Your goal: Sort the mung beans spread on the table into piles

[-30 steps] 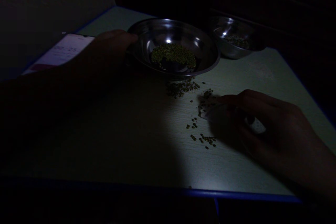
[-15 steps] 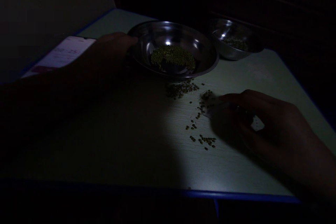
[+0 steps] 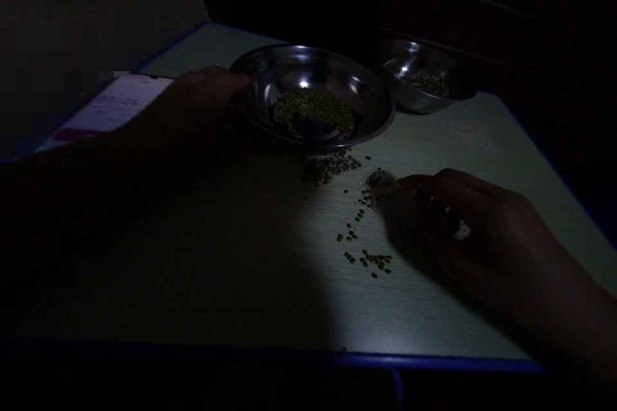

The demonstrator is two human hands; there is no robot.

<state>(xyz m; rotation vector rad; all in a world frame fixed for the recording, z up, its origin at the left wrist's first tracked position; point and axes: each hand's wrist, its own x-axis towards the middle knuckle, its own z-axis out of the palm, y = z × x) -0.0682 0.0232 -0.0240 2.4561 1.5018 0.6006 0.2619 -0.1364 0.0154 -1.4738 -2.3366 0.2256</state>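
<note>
My left hand (image 3: 209,90) is closed on the left rim of a wide, shallow steel bowl (image 3: 376,119); its thumb lies over the edge. Small green beans, like mung beans (image 3: 313,106), cover part of the bowl's bottom. Loose beans (image 3: 332,167) lie on the table in front of the bowl, with a small cluster (image 3: 378,259) nearer me. My right hand (image 3: 486,225) is closed, low over the table. From its fingertips a pale, thin piece (image 3: 385,198) reaches beside a few beans and specks; its kind is too dark to make out.
A second, deeper steel bowl (image 3: 421,103) with beans in it stands at the back right. A printed sheet or booklet (image 3: 116,99) lies at the left, partly behind my left arm. The pale table (image 3: 270,270) has a blue edge. The scene is very dark.
The view has shifted slightly, so everything sits a little further left and lower. My left hand keeps its hold on the bowl, and my right hand stays beside the same beans.
</note>
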